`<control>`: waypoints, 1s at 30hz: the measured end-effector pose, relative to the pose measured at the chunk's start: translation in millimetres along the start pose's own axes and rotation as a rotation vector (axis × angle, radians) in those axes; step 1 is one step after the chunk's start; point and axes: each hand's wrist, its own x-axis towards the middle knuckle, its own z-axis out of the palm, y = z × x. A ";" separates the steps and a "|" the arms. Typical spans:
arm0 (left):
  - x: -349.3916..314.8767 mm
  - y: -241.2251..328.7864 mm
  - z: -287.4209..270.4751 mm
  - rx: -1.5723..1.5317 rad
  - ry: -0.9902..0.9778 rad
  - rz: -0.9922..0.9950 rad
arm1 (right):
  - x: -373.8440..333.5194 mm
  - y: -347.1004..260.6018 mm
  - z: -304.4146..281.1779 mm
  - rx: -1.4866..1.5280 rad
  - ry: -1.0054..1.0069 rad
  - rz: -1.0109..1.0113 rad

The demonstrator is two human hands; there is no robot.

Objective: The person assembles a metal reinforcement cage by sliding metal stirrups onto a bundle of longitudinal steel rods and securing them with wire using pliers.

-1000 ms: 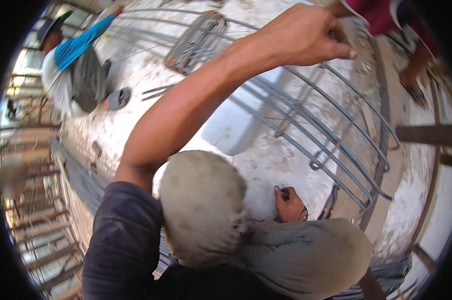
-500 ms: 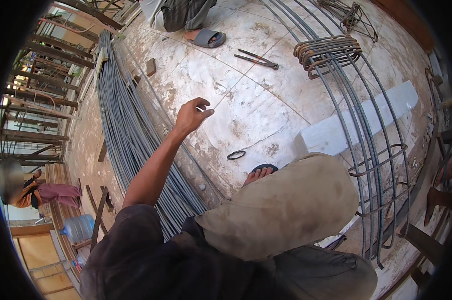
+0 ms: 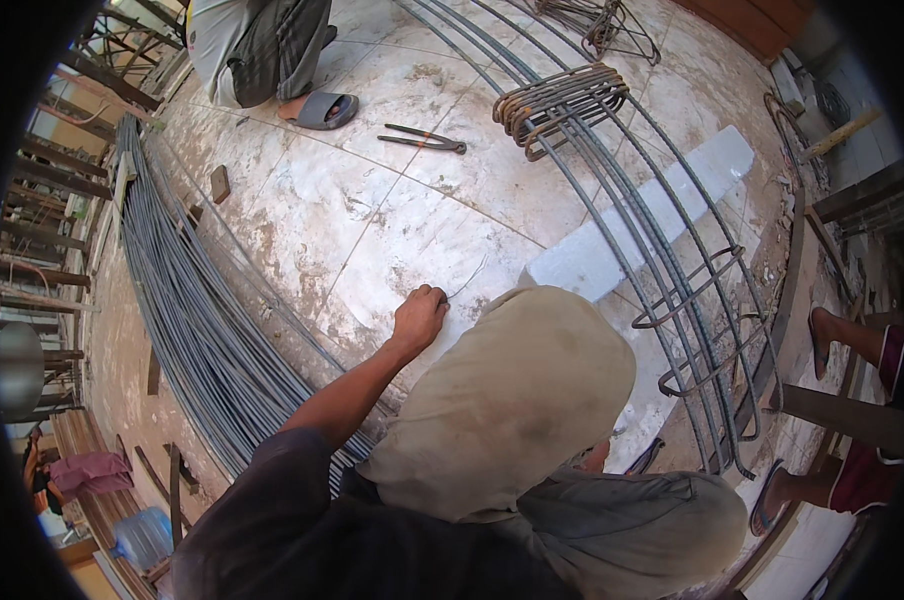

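- While the left hand is resting low over the tiled floor, a clear blue water bottle is lying well behind it, far to the left.
- Closer to the left hand, on its left side, a long bundle of steel bars is running beside the forearm.
- Ahead and left of the hand, a small brown block is lying near the bundle, and a co-worker in grey trousers is crouching farther ahead.
- Almost straight ahead of the hand, pincers are lying untouched on the floor.
- The left hand's fingers are bending down at the near end of a thin wire; whether they are pinching it, I cannot tell.
- Right of the left hand, past the raised knee, a patch of skin is showing; I cannot tell whether it is the right hand or a foot, nor whether the right hand is holding anything.
- Ahead and right of the left hand, a bar cage is spanning a white block. Its spacing is looking partly done: a few rings are standing apart at the near end, while most are sitting in a bunch farther ahead. Ties at the crossings are too small to judge.
- Farthest right, another person's leg is showing beyond the cage.
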 end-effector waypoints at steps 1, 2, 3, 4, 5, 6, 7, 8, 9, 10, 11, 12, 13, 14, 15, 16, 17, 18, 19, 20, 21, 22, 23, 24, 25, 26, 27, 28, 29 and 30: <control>-6.8 -8.4 -0.7 -0.072 0.039 -0.033 | -16.8 -46.3 10.9 -0.091 0.000 0.017; -7.3 -4.7 -1.8 -0.170 0.070 -0.027 | -26.6 -77.1 6.0 -0.189 0.045 0.027; -18.8 -27.0 -23.4 -0.263 0.192 -0.059 | -16.6 -55.1 21.5 -0.076 -0.032 -0.021; -24.1 -71.3 -31.1 -0.619 0.304 -0.129 | -12.7 -37.4 29.4 0.033 -0.081 -0.064; -27.2 -52.8 -46.1 -0.719 0.371 -0.129 | -17.7 -44.9 18.8 0.062 -0.039 -0.032; -29.3 -12.6 -76.7 -0.830 0.414 -0.137 | -27.4 -61.3 -3.7 0.040 0.017 0.007; -31.6 11.3 -102.2 -0.853 0.403 -0.131 | -34.3 -63.3 -16.8 0.034 0.092 0.003; -30.3 26.9 -118.8 -0.858 0.403 -0.068 | -47.1 -89.4 -34.6 0.041 0.117 0.160; -35.1 52.2 -141.1 -0.891 0.396 0.003 | -54.5 -90.4 -40.8 0.050 0.183 0.099; -34.2 70.3 -149.0 -0.971 0.349 0.034 | -62.3 -89.6 -44.8 0.056 0.246 0.038; -32.6 86.6 -154.4 -1.047 0.297 0.056 | -65.7 -91.3 -48.8 0.074 0.298 0.012; -38.2 129.8 -152.8 -1.097 0.138 -0.141 | -64.9 -94.7 -51.6 0.106 0.320 -0.013; -33.1 149.2 -151.0 -1.079 -0.126 -0.113 | -65.4 -100.4 -61.1 0.139 0.352 -0.035; -28.1 169.9 -150.0 -1.034 -0.398 -0.070 | -69.5 -113.4 -75.5 0.172 0.378 -0.045; -24.3 182.6 -143.0 -0.958 -0.605 0.068 | -72.9 -122.5 -91.3 0.212 0.398 -0.053; -24.3 186.1 -145.2 -0.875 -0.753 0.209 | -67.0 -134.8 -97.2 0.268 0.368 -0.075; -25.9 199.6 -121.9 -0.871 -0.867 0.101 | -70.9 -141.9 -112.1 0.301 0.382 -0.085; -24.3 215.7 -88.0 -0.850 -1.022 0.000 | -80.4 -143.6 -129.2 0.325 0.418 -0.080; -17.4 209.7 -61.2 -0.818 -1.100 0.034 | -82.2 -144.4 -137.7 0.352 0.439 -0.074; -3.6 190.2 -45.6 -0.884 -1.241 0.003 | -84.0 -148.1 -146.7 0.369 0.475 -0.071; 4.9 175.7 -32.9 -0.945 -1.374 -0.055 | -86.9 -143.1 -153.6 0.377 0.517 -0.058; 4.3 171.1 -25.4 -0.936 -1.436 -0.052 | -90.1 -126.9 -158.9 0.378 0.579 -0.038; -0.6 170.6 -12.4 -0.930 -1.513 -0.058 | -103.4 -102.4 -164.7 0.360 0.659 -0.002; -12.2 166.8 -13.9 -0.890 -1.347 -0.071 | -109.7 -87.2 -165.8 0.352 0.715 0.005; -20.5 176.3 -5.4 -0.852 -1.295 -0.077 | -120.9 -65.2 -169.2 0.303 0.805 0.039; -29.5 185.6 1.6 -0.809 -1.241 -0.085 | -134.5 -44.5 -173.4 0.308 0.869 0.095; -35.2 195.0 5.2 -0.792 -1.234 -0.072 | -145.8 -26.7 -175.5 0.319 0.886 0.115; -38.1 202.7 4.5 -0.778 -1.214 -0.059 | -152.3 -13.7 -173.0 0.404 0.944 0.183; -40.3 208.7 2.6 -0.773 -1.185 -0.050 | -155.9 -3.2 -170.7 0.485 0.991 0.247; -36.4 212.1 -5.1 -0.774 -1.134 -0.035 | -148.4 -10.4 -167.3 0.496 0.963 0.276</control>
